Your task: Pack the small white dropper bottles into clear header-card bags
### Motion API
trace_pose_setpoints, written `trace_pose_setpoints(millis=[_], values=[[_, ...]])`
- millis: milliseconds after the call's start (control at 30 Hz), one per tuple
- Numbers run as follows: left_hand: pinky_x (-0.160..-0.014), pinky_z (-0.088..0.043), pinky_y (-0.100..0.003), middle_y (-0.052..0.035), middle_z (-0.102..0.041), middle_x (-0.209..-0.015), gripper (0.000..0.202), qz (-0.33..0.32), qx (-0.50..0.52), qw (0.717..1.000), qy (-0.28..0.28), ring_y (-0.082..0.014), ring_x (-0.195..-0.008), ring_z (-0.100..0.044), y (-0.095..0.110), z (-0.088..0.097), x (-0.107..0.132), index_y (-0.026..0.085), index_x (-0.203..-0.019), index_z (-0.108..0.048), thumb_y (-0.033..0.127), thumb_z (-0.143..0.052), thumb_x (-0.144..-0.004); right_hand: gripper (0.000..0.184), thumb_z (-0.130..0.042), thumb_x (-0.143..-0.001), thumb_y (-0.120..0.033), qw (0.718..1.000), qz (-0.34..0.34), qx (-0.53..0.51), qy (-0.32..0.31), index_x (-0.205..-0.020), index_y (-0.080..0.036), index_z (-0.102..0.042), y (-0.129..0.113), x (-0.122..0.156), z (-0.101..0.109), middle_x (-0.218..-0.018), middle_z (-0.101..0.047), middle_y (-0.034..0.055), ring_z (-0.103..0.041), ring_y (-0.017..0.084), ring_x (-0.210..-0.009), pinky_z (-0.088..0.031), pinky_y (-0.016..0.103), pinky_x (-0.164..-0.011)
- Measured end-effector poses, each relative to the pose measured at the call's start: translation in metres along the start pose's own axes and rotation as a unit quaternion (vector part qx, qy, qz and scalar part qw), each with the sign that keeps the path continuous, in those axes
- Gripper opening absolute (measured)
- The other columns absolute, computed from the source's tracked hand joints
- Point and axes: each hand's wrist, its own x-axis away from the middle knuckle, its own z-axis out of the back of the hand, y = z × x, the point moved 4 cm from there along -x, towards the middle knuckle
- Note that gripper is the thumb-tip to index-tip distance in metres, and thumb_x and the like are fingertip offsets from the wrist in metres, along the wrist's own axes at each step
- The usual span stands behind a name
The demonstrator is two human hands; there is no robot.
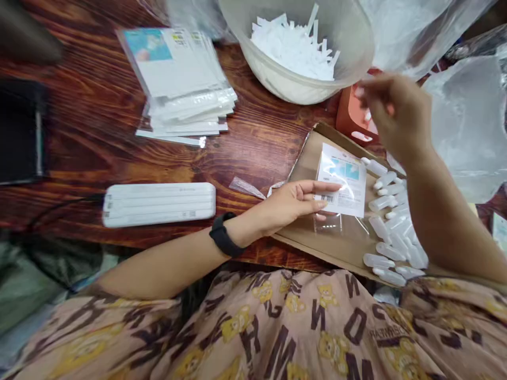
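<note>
My left hand (291,206), a black band on its wrist, grips a clear plastic bag holding a printed card (343,179). The card lies between its fingers, and the bag's clear end hangs toward me. Below the bag is a shallow cardboard tray (312,158). Small translucent white capped tubes (392,227) are heaped in its right side. My right hand (400,116), blurred, hovers over a red-orange box (352,113) with small white pieces in it. Its fingers are curled together; whatever they may hold is too blurred to make out.
Behind the tray stands a translucent bowl (277,82) full of white paper strips (295,47). Back left lies a stack of bagged cards (178,79). A white oblong device (158,205) with a black cable rests at the left front. Clear plastic bags (467,121) lie at the right.
</note>
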Motion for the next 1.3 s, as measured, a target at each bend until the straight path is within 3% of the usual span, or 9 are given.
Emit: trace_pose_setpoints(millis=[67, 167, 333, 467, 633, 867, 1000, 1200, 1300], values=[[-0.080, -0.067, -0.019, -0.0027, -0.086, -0.102, 0.036, 0.003, -0.002, 1.000, 0.008, -0.0099, -0.082, -0.082, 0.002, 0.003, -0.001, 0.018, -0.121, -0.082, -0.005, -0.070, -0.095, 0.017, -0.068, -0.104, -0.015, 1.000, 0.006, -0.010, -0.018, -0.117, -0.023, -0.076, -0.025, 0.060, 0.022, -0.106, -0.084, 0.0039, -0.079, 0.016, -0.099, -0.061, 0.029, -0.087], [-0.084, -0.069, -0.022, -0.0058, -0.084, -0.115, 0.040, 0.018, -0.011, 1.000, 0.014, -0.0119, -0.086, -0.082, 0.000, 0.004, -0.002, 0.019, -0.127, -0.081, -0.001, -0.072, -0.094, 0.042, -0.075, -0.096, -0.010, 0.998, 0.008, -0.033, -0.058, -0.134, -0.029, -0.069, -0.059, 0.136, 0.043, -0.123, -0.080, 0.0057, -0.078, 0.022, -0.113, -0.062, 0.037, -0.097], [-0.081, -0.069, -0.021, -0.0047, -0.083, -0.113, 0.049, 0.076, -0.013, 0.997, 0.007, -0.0137, -0.086, -0.084, -0.022, -0.007, -0.006, 0.023, -0.136, -0.076, -0.001, -0.071, -0.094, 0.050, -0.083, -0.091, -0.014, 1.000, -0.003, 0.023, 0.004, -0.136, -0.031, -0.069, -0.099, 0.201, 0.052, -0.125, -0.079, 0.0061, -0.077, 0.027, -0.114, -0.062, 0.043, -0.096], [-0.081, -0.070, -0.022, -0.0064, -0.084, -0.113, 0.059, 0.145, -0.026, 0.989, 0.014, -0.0168, -0.091, -0.085, -0.045, -0.015, -0.004, 0.025, -0.151, -0.065, 0.002, -0.070, -0.097, 0.037, -0.079, -0.095, -0.010, 0.998, 0.010, 0.055, 0.044, -0.126, -0.029, -0.075, -0.112, 0.222, 0.056, -0.109, -0.084, 0.0009, -0.080, 0.022, -0.099, -0.060, 0.038, -0.087], [-0.076, -0.070, -0.023, -0.0067, -0.083, -0.116, 0.037, 0.144, -0.050, 0.987, 0.056, -0.0135, -0.083, -0.083, -0.058, -0.017, -0.004, 0.021, -0.136, -0.074, 0.008, -0.067, -0.102, 0.039, -0.080, -0.096, -0.013, 0.999, 0.010, 0.045, 0.025, -0.128, -0.034, -0.076, -0.113, 0.239, 0.065, -0.112, -0.085, -0.0017, -0.080, 0.019, -0.096, -0.061, 0.034, -0.084], [-0.076, -0.069, -0.022, -0.0058, -0.084, -0.115, 0.026, 0.104, -0.120, 0.984, 0.083, -0.0107, -0.088, -0.079, -0.055, -0.025, -0.005, 0.021, -0.119, -0.084, 0.010, -0.069, -0.102, 0.032, -0.087, -0.087, -0.007, 0.996, 0.031, 0.057, 0.066, -0.112, -0.025, -0.079, -0.117, 0.244, 0.075, -0.101, -0.085, -0.0008, -0.080, 0.019, -0.086, -0.059, 0.034, -0.078], [-0.076, -0.069, -0.021, -0.0046, -0.084, -0.114, 0.028, 0.102, -0.136, 0.982, 0.080, -0.0090, -0.083, -0.076, -0.050, -0.027, -0.003, 0.022, -0.121, -0.084, 0.009, -0.070, -0.100, 0.027, -0.086, -0.088, -0.007, 0.996, 0.037, 0.043, 0.063, -0.109, -0.022, -0.079, -0.115, 0.250, 0.076, -0.094, -0.083, 0.0006, -0.080, 0.021, -0.087, -0.059, 0.036, -0.075], [-0.079, -0.066, -0.021, -0.0045, -0.085, -0.105, 0.043, 0.111, -0.137, 0.982, 0.068, -0.0088, -0.079, -0.077, -0.051, -0.037, 0.001, 0.021, -0.136, -0.078, 0.005, -0.074, -0.096, 0.030, -0.088, -0.087, -0.013, 0.996, -0.068, 0.019, 0.052, -0.111, -0.025, -0.074, -0.108, 0.263, 0.075, -0.101, -0.077, 0.0029, -0.075, 0.023, -0.096, -0.061, 0.040, -0.088], [-0.085, -0.067, -0.024, -0.0049, -0.086, -0.109, 0.045, 0.086, -0.163, 0.980, 0.076, -0.0109, -0.083, -0.080, -0.053, -0.043, 0.000, 0.020, -0.138, -0.076, 0.005, -0.074, -0.096, 0.038, -0.093, -0.084, -0.020, 0.995, -0.026, 0.070, 0.061, -0.115, -0.026, -0.072, -0.125, 0.262, 0.072, -0.110, -0.074, 0.0027, -0.074, 0.022, -0.100, -0.058, 0.039, -0.090]])
